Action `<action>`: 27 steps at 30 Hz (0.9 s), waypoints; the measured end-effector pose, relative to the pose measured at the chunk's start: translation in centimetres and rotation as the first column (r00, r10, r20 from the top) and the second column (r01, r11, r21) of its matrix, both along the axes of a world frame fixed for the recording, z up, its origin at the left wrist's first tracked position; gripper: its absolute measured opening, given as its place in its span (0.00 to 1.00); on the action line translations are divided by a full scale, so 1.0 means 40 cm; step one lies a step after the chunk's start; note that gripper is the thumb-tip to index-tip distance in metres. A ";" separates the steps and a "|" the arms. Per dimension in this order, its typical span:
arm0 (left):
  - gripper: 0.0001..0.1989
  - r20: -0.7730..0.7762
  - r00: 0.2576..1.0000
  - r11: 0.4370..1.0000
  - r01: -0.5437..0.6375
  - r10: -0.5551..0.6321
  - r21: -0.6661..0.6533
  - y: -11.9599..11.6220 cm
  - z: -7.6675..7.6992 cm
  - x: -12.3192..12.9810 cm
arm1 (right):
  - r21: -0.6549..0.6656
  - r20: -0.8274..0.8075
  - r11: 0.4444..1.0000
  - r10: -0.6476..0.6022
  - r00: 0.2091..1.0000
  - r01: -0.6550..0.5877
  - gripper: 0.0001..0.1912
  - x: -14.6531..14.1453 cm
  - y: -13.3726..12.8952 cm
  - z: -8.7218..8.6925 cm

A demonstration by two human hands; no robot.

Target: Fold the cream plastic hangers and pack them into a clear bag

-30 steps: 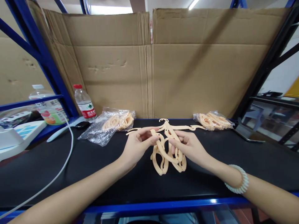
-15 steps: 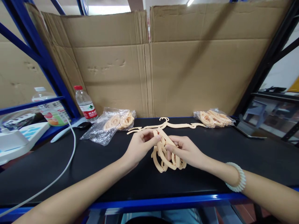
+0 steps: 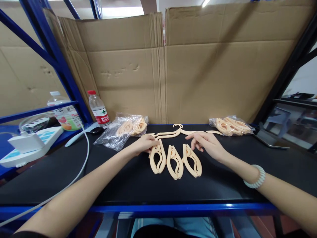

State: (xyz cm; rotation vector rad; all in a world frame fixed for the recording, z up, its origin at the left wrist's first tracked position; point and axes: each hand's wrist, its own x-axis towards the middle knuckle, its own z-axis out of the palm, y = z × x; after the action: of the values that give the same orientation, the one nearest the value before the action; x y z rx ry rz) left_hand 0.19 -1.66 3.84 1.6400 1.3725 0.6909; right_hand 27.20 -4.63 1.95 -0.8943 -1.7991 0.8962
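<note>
Left hand (image 3: pixel 145 144) has its fingers curled round the far end of the left folded hanger (image 3: pixel 163 157). Right hand (image 3: pixel 207 142) is loosely open, nothing in grasp, at the right arm of the open hanger (image 3: pixel 170 134); contact unclear. Middle folded hanger (image 3: pixel 169 162) & right folded hanger (image 3: pixel 185 154) lie flat, centre of the black tabletop (image 3: pixel 138 190).

Poss. probs: left hanger is v. close to the middle one, so a sideways drag could hook the two. Right hand dropping or sweeping could shove the open hanger askew. White cord (image 3: pixel 88 147) runs nr the left forearm; an elbow swing might snag it.

Vs. 0.5 s earlier: folded hangers were bunched btwn both hands, overlapping; now 3 in a row, right hand off them. Open hanger's still on the far side, approx. same spot.
</note>
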 end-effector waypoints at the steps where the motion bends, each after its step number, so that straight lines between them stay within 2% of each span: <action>1: 0.09 -0.045 0.999 1.000 -0.008 0.009 0.019 0.002 -0.009 0.001 | 0.011 0.025 1.000 -0.005 1.000 0.005 0.23 -0.002 -0.002 -0.001; 4: 0.11 -0.168 0.985 0.985 -0.005 0.034 0.170 -0.009 -0.018 0.004 | 0.099 0.135 0.995 -0.043 0.990 0.030 0.21 -0.007 -0.014 -0.002; 7: 0.19 -0.275 0.961 0.940 0.052 0.045 0.336 -0.041 0.007 -0.005 | 0.310 0.276 0.950 -0.113 0.955 0.023 0.17 -0.014 -0.035 0.005; 8: 0.21 -0.327 0.944 0.915 0.098 0.038 0.391 -0.055 0.022 -0.009 | 0.377 0.328 0.926 -0.118 0.937 -0.016 0.16 -0.019 -0.044 0.008; 10: 0.25 -0.480 0.877 0.849 0.265 -0.016 0.457 -0.087 0.055 -0.020 | 0.450 0.452 0.881 -0.086 0.888 -0.144 0.15 -0.031 -0.069 0.015; 11: 0.27 -0.553 0.827 0.820 0.382 -0.097 0.427 -0.103 0.072 -0.025 | 0.453 0.521 0.865 -0.063 0.851 -0.213 0.18 -0.039 -0.083 0.016; 13: 0.27 -0.649 0.689 0.769 0.591 -0.324 0.244 -0.131 0.096 -0.034 | 0.411 0.651 0.852 -0.027 0.758 -0.323 0.27 -0.056 -0.110 0.015; 14: 0.27 -0.667 0.623 0.735 0.658 -0.409 0.163 -0.141 0.102 -0.037 | 0.375 0.704 0.855 -0.010 0.710 -0.359 0.31 -0.063 -0.121 0.012; 16: 0.27 -0.681 0.571 0.700 0.704 -0.459 0.118 -0.150 0.098 -0.039 | 0.279 0.775 0.871 0.045 0.631 -0.405 0.36 -0.071 -0.134 0.005; 19: 0.26 -0.695 0.590 0.680 0.706 -0.410 0.198 -0.134 0.066 -0.027 | 0.164 0.811 0.897 0.114 0.573 -0.410 0.36 -0.061 -0.122 -0.002; 23: 0.22 -0.704 0.623 0.670 0.686 -0.340 0.284 -0.094 0.018 0.001 | 0.157 0.819 0.925 0.075 0.569 -0.347 0.35 -0.029 -0.075 -0.011; 27: 0.23 -0.667 0.658 0.638 0.688 -0.349 0.345 -0.074 0.002 0.014 | 0.157 0.826 0.934 0.053 0.561 -0.319 0.34 -0.018 -0.046 -0.022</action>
State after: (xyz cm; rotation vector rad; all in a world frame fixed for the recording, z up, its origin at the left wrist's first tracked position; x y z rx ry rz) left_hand 0.77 -4.63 3.92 2.7744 0.9274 0.2575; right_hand 26.49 -6.49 1.08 -1.0102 -2.7978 0.2783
